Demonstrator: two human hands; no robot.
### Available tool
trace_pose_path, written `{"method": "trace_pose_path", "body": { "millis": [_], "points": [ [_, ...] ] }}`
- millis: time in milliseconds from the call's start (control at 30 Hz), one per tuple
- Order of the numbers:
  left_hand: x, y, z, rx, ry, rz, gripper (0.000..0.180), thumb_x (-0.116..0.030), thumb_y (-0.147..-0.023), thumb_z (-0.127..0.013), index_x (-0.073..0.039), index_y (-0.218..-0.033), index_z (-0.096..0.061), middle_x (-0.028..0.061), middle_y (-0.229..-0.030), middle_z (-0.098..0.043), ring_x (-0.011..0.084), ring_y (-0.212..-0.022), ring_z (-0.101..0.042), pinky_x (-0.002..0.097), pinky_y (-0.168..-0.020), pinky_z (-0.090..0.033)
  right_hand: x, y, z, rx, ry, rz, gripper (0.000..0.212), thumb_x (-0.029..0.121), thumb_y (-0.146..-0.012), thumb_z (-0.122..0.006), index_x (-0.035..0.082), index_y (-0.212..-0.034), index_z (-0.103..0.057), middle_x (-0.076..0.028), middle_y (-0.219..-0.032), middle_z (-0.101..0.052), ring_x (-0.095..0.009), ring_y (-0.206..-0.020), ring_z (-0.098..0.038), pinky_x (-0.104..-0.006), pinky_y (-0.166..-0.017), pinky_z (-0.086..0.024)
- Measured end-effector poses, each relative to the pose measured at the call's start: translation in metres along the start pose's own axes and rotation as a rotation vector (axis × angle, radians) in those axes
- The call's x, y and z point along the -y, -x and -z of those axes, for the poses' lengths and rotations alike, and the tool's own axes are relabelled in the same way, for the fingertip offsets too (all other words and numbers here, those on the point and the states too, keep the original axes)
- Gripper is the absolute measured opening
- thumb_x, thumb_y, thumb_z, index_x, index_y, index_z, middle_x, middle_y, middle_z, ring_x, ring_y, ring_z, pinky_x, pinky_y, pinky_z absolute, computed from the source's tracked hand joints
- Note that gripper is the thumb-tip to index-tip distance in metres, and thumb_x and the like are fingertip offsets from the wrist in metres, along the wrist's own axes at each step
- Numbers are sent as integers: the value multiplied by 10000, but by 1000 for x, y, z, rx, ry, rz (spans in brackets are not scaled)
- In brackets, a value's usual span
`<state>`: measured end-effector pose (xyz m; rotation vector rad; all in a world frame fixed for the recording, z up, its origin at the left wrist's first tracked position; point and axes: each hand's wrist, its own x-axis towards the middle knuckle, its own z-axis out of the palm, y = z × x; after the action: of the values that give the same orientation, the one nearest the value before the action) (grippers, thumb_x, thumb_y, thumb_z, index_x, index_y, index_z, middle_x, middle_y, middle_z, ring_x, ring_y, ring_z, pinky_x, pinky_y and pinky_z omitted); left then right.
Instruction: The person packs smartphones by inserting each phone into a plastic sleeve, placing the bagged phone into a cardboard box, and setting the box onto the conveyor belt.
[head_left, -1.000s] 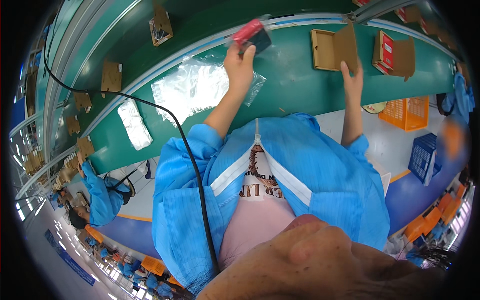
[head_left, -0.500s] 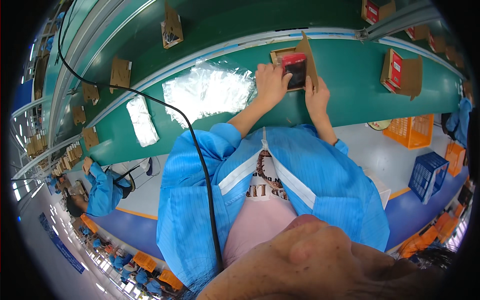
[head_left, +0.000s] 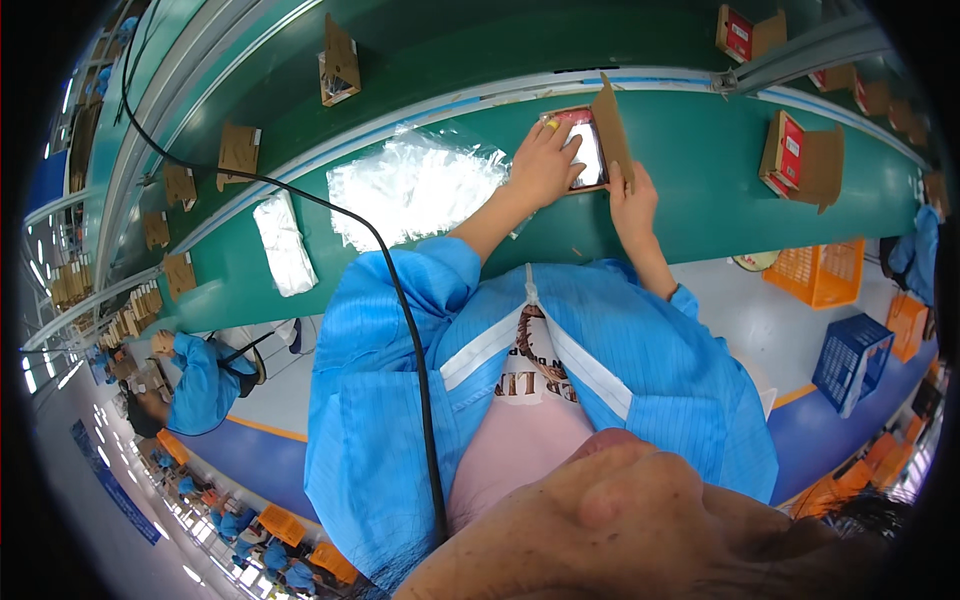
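A small brown cardboard box (head_left: 612,128) with its lid raised rests on the green bench in front of me. Inside it lies a flat packet (head_left: 590,160), red at the far end, with a shiny face reflecting white light. My left hand (head_left: 543,165) reaches over the box's left side, fingers spread and lying on the packet; a yellow ring or band shows on one finger. With thumb and fingers, my right hand (head_left: 634,203) grips the near right corner of the box by its lid. Part of the packet is hidden under my left fingers.
Left of the box lies a pile of clear plastic bags (head_left: 415,190), with a folded white bundle (head_left: 285,243) beyond. Another open box (head_left: 800,160) stands at right. A black cable (head_left: 345,210) hangs across. Several boxes sit past the metal rail (head_left: 480,98). A co-worker (head_left: 205,380) is at left.
The packet has gone from tilted and dark to flatter in the box, its face now bright. My left fingers have spread over it. My right hand stays at the lid.
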<state>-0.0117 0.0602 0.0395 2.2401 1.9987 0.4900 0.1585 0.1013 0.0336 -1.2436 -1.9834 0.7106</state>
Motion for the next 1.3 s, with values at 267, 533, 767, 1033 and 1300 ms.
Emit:
{"method": "trace_pose_path", "body": {
  "millis": [267,533,767,1033,1300],
  "points": [
    [-1,65,-15,-261,287,164,246,-109,-761,-627,-21,-985,-575,149,-991,-532,336,-904,-502,433,-760,-411,-13,-114,-13,-5,-121,-85,266,231,-892,-562,-22,-927,-634,-179,-732,-642,-314,-650,-639,-387,-590,-496],
    [1,89,-20,-151,56,251,247,-166,-782,-640,-31,-967,-548,121,-898,-529,301,-823,-506,403,-713,-387,-49,-214,-51,-115,-86,-97,637,313,-819,-662,-97,-1256,-444,-249,-1119,-578,-287,-992,-602,-333,-828,-492],
    [15,97,-40,-217,69,296,87,-105,-817,-572,-64,-887,-541,90,-884,-546,278,-811,-508,407,-688,-372,-137,-253,-12,-328,197,-279,651,182,-795,-598,-195,-1240,-307,-375,-1220,-413,-465,-1158,-415,-457,-1011,-345],
    [8,79,-18,-175,192,274,139,-165,-793,-610,-76,-875,-542,84,-872,-542,280,-811,-509,420,-699,-361,-235,-327,-5,-702,-186,-832,798,231,-788,-612,-208,-1282,-165,-372,-1246,-431,-443,-1128,-505,-402,-967,-436],
    [16,77,-30,-137,121,310,129,-133,-786,-596,-75,-887,-540,88,-862,-526,280,-799,-504,409,-684,-367,-209,-310,-8,-472,270,-663,522,416,-850,-569,-105,-853,-596,-272,-985,-632,-368,-853,-641,-427,-796,-495]
  ]
}}
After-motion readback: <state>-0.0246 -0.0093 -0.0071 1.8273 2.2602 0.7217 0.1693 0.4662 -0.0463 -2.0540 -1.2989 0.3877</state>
